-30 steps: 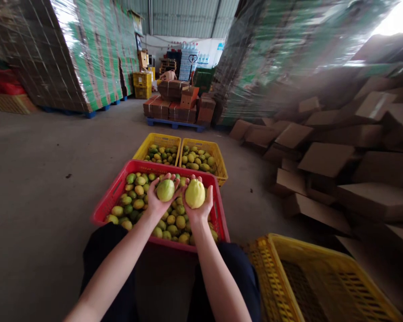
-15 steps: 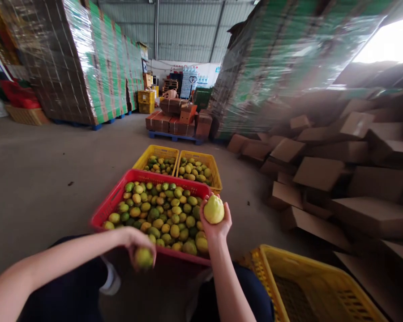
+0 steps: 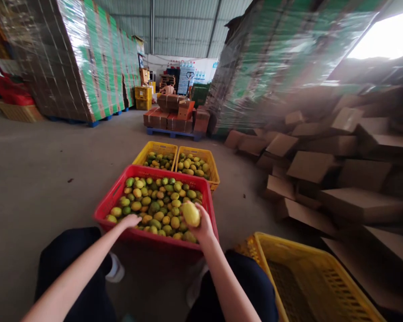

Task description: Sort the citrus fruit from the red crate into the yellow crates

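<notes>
Fingers of right hand [image 3: 204,226] grasped yellow fruit [image 3: 190,214] over red crate [image 3: 161,240], left hand [image 3: 130,221] was at its near rim, grip unclear

The red crate's [image 3: 154,236] far-left corner is free above; the right hand [image 3: 203,227] obstructs the near-right corner, yellow crates [image 3: 214,172] the far edge.

Worn on the head, the single camera faced forward and down from above the wearer's knees [image 3: 72,243], near the closer edge of the red crate [image 3: 168,172]; its view ran beyond the far edge to the corrugated wall [image 3: 184,33].
</notes>
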`<state>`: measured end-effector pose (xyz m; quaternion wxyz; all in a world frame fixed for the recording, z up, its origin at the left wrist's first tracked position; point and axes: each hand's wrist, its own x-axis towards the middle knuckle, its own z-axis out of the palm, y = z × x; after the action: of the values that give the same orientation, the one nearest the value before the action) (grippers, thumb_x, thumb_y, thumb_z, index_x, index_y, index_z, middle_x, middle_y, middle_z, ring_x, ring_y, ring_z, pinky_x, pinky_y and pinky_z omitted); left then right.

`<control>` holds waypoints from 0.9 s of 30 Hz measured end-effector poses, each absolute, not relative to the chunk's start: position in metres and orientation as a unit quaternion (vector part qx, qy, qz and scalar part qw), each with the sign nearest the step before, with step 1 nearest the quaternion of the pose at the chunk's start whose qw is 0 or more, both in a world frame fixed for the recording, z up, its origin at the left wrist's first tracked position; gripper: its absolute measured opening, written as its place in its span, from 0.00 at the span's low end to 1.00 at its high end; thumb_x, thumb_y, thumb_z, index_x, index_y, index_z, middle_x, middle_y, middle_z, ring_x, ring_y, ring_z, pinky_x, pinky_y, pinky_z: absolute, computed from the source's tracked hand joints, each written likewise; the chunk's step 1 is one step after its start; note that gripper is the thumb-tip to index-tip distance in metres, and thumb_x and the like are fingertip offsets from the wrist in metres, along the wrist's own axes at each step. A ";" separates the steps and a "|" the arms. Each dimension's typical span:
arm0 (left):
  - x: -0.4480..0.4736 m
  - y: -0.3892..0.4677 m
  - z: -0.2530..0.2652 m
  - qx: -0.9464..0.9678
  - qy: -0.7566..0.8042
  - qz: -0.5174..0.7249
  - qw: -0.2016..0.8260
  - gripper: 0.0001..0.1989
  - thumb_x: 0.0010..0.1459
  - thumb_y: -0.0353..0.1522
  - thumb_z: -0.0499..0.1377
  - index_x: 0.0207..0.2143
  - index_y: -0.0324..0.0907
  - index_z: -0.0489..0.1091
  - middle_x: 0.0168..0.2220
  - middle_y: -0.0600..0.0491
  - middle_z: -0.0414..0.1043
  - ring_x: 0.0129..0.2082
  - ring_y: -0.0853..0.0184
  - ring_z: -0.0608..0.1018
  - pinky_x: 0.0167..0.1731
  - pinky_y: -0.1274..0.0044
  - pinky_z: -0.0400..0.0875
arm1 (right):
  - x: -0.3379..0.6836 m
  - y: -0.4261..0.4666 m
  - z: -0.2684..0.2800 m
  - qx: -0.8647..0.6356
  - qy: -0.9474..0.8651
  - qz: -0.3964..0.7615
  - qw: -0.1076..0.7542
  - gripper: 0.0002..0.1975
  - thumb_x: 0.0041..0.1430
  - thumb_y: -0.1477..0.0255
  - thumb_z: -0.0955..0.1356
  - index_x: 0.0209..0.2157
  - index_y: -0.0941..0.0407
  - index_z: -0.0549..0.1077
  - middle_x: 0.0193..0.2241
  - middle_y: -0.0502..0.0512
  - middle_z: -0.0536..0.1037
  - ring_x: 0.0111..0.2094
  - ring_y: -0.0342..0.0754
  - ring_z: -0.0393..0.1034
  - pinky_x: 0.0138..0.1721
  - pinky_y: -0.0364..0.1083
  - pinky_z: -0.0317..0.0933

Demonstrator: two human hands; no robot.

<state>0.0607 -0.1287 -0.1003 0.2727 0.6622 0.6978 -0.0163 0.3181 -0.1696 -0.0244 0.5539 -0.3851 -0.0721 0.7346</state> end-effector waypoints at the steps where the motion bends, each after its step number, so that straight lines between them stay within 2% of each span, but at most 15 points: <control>1: 0.061 -0.141 -0.113 0.664 0.704 -0.038 0.249 0.21 0.58 0.36 0.47 0.35 0.34 0.77 0.39 0.36 0.77 0.43 0.54 0.78 0.43 0.67 0.69 | 0.309 -0.181 -0.036 -0.423 -0.077 0.745 0.510 0.10 0.53 0.70 0.64 0.36 0.57 0.71 0.22 0.51 0.78 0.21 0.46 0.73 0.21 0.44 0.65; 3: 0.061 -0.157 -0.131 0.667 0.715 -0.062 0.200 0.25 0.60 0.34 0.42 0.37 0.31 0.77 0.42 0.33 0.76 0.45 0.52 0.77 0.46 0.64 0.65 | 0.290 -0.210 -0.063 -0.473 -0.082 0.777 0.406 0.10 0.55 0.68 0.62 0.35 0.58 0.70 0.21 0.52 0.76 0.19 0.47 0.72 0.19 0.44 0.64; 6: 0.060 -0.162 -0.143 0.683 0.710 -0.081 0.150 0.28 0.62 0.35 0.39 0.40 0.32 0.77 0.42 0.35 0.76 0.46 0.53 0.77 0.47 0.64 0.63 | 0.266 -0.254 -0.095 -0.491 -0.079 0.839 0.223 0.12 0.56 0.67 0.60 0.36 0.57 0.70 0.21 0.52 0.75 0.20 0.49 0.73 0.20 0.45 0.64; 9: 0.059 -0.160 -0.144 0.696 0.702 -0.089 0.121 0.28 0.62 0.35 0.38 0.40 0.33 0.77 0.40 0.37 0.77 0.44 0.55 0.78 0.46 0.66 0.63 | 0.261 -0.267 -0.097 -0.491 -0.050 0.858 0.144 0.13 0.56 0.66 0.59 0.35 0.59 0.69 0.21 0.55 0.76 0.21 0.50 0.74 0.21 0.45 0.65; 11: 0.059 -0.160 -0.144 0.702 0.697 -0.092 0.108 0.28 0.62 0.34 0.37 0.39 0.33 0.77 0.39 0.38 0.77 0.43 0.56 0.78 0.45 0.67 0.63 | 0.271 -0.245 -0.079 -0.509 -0.058 0.840 0.178 0.13 0.56 0.65 0.59 0.33 0.59 0.69 0.21 0.56 0.75 0.22 0.50 0.73 0.21 0.44 0.65; 14: 0.058 -0.162 -0.143 0.711 0.690 -0.094 0.095 0.28 0.62 0.33 0.38 0.38 0.33 0.78 0.39 0.38 0.78 0.42 0.55 0.78 0.44 0.67 0.63 | 0.303 -0.174 -0.035 -0.549 -0.142 0.737 0.367 0.08 0.56 0.69 0.60 0.33 0.57 0.68 0.19 0.52 0.73 0.21 0.47 0.70 0.22 0.46 0.67; 17: 0.058 -0.163 -0.145 0.718 0.685 -0.091 0.085 0.28 0.62 0.33 0.38 0.37 0.33 0.78 0.39 0.38 0.78 0.42 0.55 0.78 0.43 0.67 0.63 | 0.345 -0.096 0.006 -0.538 -0.188 0.669 0.477 0.08 0.57 0.65 0.62 0.35 0.55 0.68 0.23 0.48 0.73 0.23 0.43 0.69 0.26 0.44 0.69; 18: 0.058 -0.163 -0.146 0.720 0.684 -0.090 0.082 0.27 0.62 0.33 0.39 0.37 0.34 0.78 0.38 0.38 0.78 0.41 0.56 0.79 0.43 0.67 0.63 | 0.357 -0.078 0.014 -0.557 -0.229 0.603 0.522 0.09 0.57 0.65 0.61 0.34 0.55 0.68 0.23 0.49 0.72 0.21 0.43 0.68 0.26 0.45 0.69; 21: 0.056 -0.164 -0.147 0.725 0.679 -0.088 0.075 0.28 0.63 0.33 0.39 0.36 0.34 0.78 0.37 0.37 0.78 0.41 0.57 0.79 0.44 0.68 0.63 | 0.387 -0.056 0.011 -0.585 -0.256 0.562 0.525 0.10 0.58 0.65 0.60 0.32 0.56 0.67 0.21 0.48 0.70 0.20 0.43 0.68 0.26 0.48 0.70; 24: 0.054 -0.164 -0.146 0.728 0.675 -0.093 0.073 0.28 0.63 0.34 0.39 0.37 0.34 0.78 0.37 0.37 0.78 0.41 0.56 0.79 0.44 0.69 0.63 | 0.406 -0.074 -0.019 -0.612 -0.289 0.565 0.471 0.07 0.55 0.69 0.63 0.29 0.57 0.68 0.21 0.51 0.72 0.21 0.44 0.69 0.27 0.49 0.70; 27: 0.052 -0.162 -0.145 0.726 0.675 -0.105 0.079 0.27 0.63 0.35 0.40 0.37 0.36 0.78 0.38 0.39 0.78 0.41 0.56 0.79 0.41 0.70 0.64 | 0.420 -0.096 -0.050 -0.647 -0.347 0.541 0.411 0.03 0.50 0.73 0.67 0.27 0.58 0.71 0.21 0.52 0.74 0.21 0.43 0.68 0.26 0.45 0.68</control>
<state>0.0515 -0.1623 -0.1449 0.0790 0.7262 0.6748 -0.1047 0.4198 -0.0962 -0.0502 0.4109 -0.6468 -0.3469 0.5409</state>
